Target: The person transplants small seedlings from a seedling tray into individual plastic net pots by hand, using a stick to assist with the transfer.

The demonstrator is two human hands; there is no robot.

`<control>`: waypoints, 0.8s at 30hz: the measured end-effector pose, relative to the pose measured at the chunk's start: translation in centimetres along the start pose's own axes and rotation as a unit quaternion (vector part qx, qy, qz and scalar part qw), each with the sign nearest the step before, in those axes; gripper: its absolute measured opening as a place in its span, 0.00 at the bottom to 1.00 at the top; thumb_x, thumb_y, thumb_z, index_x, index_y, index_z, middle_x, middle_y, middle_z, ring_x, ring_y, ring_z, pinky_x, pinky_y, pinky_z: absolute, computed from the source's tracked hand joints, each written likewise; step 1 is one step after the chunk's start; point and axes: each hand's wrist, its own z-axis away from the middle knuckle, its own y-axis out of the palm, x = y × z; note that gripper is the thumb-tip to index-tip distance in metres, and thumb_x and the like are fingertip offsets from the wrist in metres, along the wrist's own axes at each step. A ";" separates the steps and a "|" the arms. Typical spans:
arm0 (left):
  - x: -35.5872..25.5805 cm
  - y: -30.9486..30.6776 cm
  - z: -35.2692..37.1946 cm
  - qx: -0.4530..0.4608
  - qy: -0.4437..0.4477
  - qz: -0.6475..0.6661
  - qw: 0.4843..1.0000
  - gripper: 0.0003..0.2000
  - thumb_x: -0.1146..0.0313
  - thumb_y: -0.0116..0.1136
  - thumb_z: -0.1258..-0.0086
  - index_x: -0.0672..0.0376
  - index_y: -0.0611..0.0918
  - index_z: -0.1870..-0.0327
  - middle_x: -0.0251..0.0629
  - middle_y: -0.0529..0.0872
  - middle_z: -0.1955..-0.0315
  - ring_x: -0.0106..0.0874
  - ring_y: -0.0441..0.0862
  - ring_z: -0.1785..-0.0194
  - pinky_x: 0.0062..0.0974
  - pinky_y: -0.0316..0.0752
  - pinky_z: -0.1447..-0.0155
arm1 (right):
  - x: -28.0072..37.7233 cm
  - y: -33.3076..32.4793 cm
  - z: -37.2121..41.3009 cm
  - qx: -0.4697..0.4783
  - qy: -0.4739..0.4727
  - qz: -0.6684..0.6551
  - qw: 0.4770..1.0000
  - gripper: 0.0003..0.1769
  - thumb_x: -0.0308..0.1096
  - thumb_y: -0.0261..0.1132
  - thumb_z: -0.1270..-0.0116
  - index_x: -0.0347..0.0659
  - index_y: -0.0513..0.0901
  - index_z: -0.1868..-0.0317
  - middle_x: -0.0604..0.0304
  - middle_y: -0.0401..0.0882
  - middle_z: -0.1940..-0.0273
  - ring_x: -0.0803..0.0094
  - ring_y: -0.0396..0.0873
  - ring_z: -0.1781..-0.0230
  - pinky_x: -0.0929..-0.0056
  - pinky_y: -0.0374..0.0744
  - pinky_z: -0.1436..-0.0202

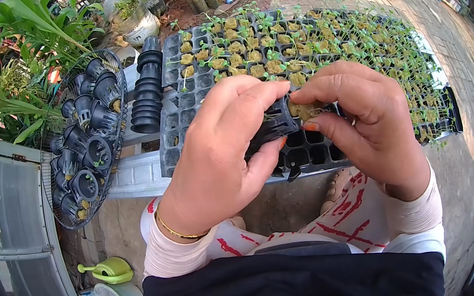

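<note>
Above black tray cells (pixel 317 153), the left grip (pixel 216 144) holds one cup (pixel 274 124), the right grip (pixel 364 100) pinches one tan plug (pixel 304 110).

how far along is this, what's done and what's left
Looks done: the cups in the wire basket, several showing seedlings or plugs. In hand: the left hand holds a black cup, the right hand a brown plug against it. Probably left: many plugged seedlings in the trays, and the stacked cups.
</note>
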 end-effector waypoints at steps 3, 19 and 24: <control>0.3 -0.3 0.0 0.015 -0.014 0.041 0.999 0.27 0.78 0.63 0.53 0.66 0.75 0.46 0.42 0.78 0.57 0.32 0.76 0.52 0.24 0.70 0.46 | -0.4 0.1 0.1 0.000 -0.004 -0.010 1.000 0.14 0.20 0.66 0.53 0.35 0.82 0.62 0.56 0.79 0.69 0.64 0.77 0.68 0.72 0.74 0.65; 1.8 0.6 -0.1 -0.016 -0.051 0.233 0.971 0.21 0.74 0.66 0.50 0.63 0.75 0.53 0.43 0.76 0.52 0.29 0.73 0.47 0.26 0.69 0.43 | -0.7 -0.1 0.5 -0.010 0.148 -0.301 0.942 0.14 0.21 0.70 0.50 0.32 0.82 0.61 0.59 0.77 0.62 0.77 0.74 0.64 0.84 0.70 0.61; 1.5 0.6 -0.2 -0.036 -0.040 0.210 0.976 0.19 0.71 0.66 0.52 0.63 0.78 0.56 0.43 0.76 0.53 0.32 0.73 0.47 0.27 0.67 0.43 | -0.2 -1.3 0.2 0.031 0.151 -0.251 0.956 0.14 0.19 0.68 0.51 0.32 0.82 0.62 0.58 0.77 0.62 0.76 0.74 0.61 0.81 0.70 0.57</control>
